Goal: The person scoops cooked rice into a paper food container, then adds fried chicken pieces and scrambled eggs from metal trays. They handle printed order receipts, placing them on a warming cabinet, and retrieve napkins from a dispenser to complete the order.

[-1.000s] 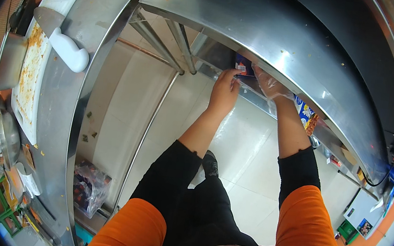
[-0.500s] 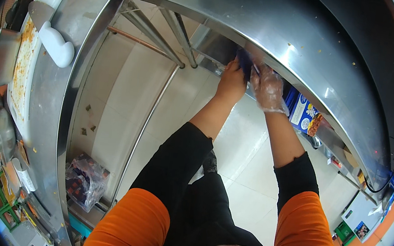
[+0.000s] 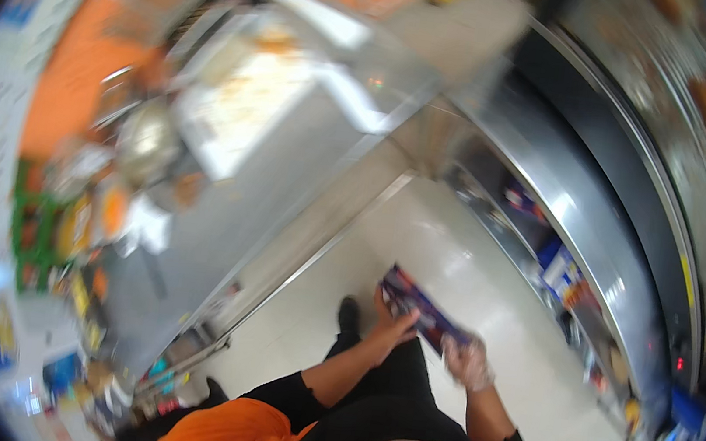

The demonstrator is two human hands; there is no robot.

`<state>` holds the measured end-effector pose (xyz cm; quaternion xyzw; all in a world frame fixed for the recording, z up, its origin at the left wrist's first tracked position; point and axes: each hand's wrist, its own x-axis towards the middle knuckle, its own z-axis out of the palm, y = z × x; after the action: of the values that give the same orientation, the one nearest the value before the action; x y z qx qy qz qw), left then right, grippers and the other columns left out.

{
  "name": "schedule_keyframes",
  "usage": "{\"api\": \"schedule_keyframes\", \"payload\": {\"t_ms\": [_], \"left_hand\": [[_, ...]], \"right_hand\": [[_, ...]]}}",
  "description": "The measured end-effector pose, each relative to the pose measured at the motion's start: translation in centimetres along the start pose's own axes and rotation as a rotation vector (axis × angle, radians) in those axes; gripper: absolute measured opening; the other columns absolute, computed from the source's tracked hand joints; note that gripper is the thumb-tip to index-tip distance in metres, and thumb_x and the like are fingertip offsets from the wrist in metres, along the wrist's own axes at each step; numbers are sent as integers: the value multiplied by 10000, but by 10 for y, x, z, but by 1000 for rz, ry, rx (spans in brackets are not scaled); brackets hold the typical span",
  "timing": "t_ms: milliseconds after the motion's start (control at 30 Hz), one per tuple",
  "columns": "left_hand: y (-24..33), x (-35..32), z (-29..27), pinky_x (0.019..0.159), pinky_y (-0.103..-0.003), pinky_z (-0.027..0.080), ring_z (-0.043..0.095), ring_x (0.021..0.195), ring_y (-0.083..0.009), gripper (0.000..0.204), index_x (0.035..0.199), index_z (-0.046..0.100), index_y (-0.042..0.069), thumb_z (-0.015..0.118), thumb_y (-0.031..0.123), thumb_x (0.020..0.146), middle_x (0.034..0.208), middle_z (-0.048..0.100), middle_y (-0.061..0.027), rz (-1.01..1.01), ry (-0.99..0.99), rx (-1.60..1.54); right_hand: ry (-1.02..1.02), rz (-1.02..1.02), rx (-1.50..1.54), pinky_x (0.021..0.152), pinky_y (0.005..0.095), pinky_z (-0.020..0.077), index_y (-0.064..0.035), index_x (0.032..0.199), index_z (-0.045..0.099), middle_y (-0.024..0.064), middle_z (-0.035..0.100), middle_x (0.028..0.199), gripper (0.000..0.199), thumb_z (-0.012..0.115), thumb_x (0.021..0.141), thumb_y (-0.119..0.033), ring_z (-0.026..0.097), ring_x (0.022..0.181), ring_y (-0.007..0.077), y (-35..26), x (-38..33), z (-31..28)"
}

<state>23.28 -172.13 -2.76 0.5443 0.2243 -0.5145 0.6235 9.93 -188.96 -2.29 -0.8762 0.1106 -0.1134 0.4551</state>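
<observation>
Left hand (image 3: 393, 327): bare; we see it wrapped over the near end of a flat dark packet (image 3: 423, 310), thumb on top and fingers curled round the edge.
Right hand (image 3: 468, 362): in a clear glove; we see it at the packet's other end, fingers bent against it. The blur keeps us from telling how tightly it grips.
Packet: long, flat, dark blue-purple with reddish patches; it lies slantwise between our two hands, held in the air above the floor (image 3: 454, 259), in front of our body.
Sleeves: black, with orange at the shoulders, just below the hands.
Shoe (image 3: 349, 315): dark, on the floor just left of the left hand.
Floor: pale and glossy, beyond and beneath the hands.
Shelf (image 3: 574, 287): low, under the steel counter to the right of the hands and beyond them; it carries blue and orange packs.
Worktop (image 3: 289, 169): steel, well to the left of the hands and farther off; a white tray (image 3: 248, 106) sits on it, blurred.
Clutter (image 3: 79, 222): far left of the hands, mixed green, orange and yellow items, too blurred for us to tell apart.
</observation>
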Motion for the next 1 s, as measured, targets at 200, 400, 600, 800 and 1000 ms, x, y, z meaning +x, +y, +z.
{"api": "schedule_keyframes", "payload": {"t_ms": [200, 400, 600, 800, 1000], "left_hand": [[7, -212, -116, 1083, -586, 428, 389, 1420, -278, 765, 1533, 168, 265, 677, 387, 975, 1551, 311, -72, 312, 98, -382], [-1, -349, -202, 1069, -446, 479, 441, 1387, -311, 482, 1348, 448, 154, 728, 207, 959, 1470, 399, -157, 900, 800, 188], [26, -399, -340, 1036, -427, 467, 495, 1316, -364, 464, 1210, 536, 101, 820, 166, 849, 1404, 470, -183, 1132, 1218, 473], [75, -350, -491, 915, -426, 505, 597, 1104, -355, 429, 1128, 513, 76, 824, 152, 842, 1179, 596, -193, 1076, 1257, 338], [105, -343, -555, 847, -403, 520, 658, 932, -312, 375, 1090, 474, 48, 766, 195, 908, 1006, 648, -167, 1139, 959, 23]], "right_hand": [[-293, 39, 463, 685, 408, 516, 3, 1163, 651, 170, 682, 883, 271, 540, 1000, -184, 676, 761, 321, -177, 15, 43], [-597, 155, 617, 766, 319, 480, 12, 1161, 612, 39, 601, 916, 193, 545, 1050, -132, 555, 845, 130, -286, 57, 118], [-799, -223, 447, 952, 335, 501, -30, 1318, 605, 37, 650, 1179, 300, 481, 1080, -164, 621, 1059, 178, -345, 131, 295], [-799, -273, -102, 1164, 422, 377, -69, 1391, 584, 216, 542, 1422, 382, 549, 1019, -150, 474, 1371, 393, -395, 216, 415], [-200, -567, -139, 1062, 458, 435, -117, 1271, 675, 213, 562, 1345, 422, 676, 871, 17, 549, 1233, 398, -522, 178, 419]]}}
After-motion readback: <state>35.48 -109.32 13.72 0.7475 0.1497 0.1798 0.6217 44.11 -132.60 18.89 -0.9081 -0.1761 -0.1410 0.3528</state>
